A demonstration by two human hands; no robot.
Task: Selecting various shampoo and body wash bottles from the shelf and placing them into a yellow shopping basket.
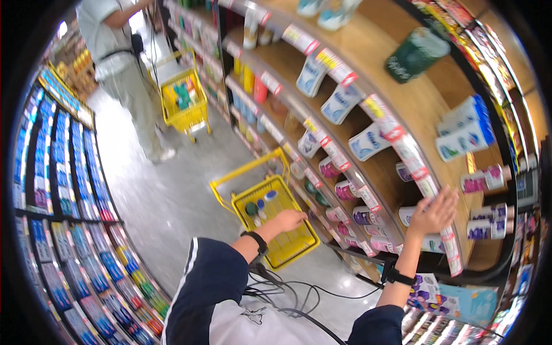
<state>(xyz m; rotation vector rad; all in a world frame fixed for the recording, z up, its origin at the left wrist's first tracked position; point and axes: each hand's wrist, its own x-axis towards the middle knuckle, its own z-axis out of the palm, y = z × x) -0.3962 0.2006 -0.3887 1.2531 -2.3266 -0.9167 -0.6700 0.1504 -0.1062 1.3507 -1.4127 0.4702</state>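
Note:
My right hand (435, 211) is at the price-label strip (409, 155) along the edge of an upper wooden shelf, its fingers extended and nothing in it. White-and-purple bottles (487, 227) and a pink-labelled bottle (482, 179) stand on that shelf beyond the fingers. Over the yellow shopping cart basket (276, 261) hangs my left hand (291, 220), fingers loosely curled near the rim on the shelf side. Whether those fingers touch the rim or hold anything cannot be told. Several bottles with blue and dark green caps (261, 204) lie at the far end of the basket.
Cables (297, 286) run before my body. Left across the grey floor (172, 207) is a rack of small packaged goods (64, 168). Further up the aisle a person (125, 77) stands by another yellow cart (185, 114) with goods inside. A dark green tub (416, 55) sits on the upper shelf.

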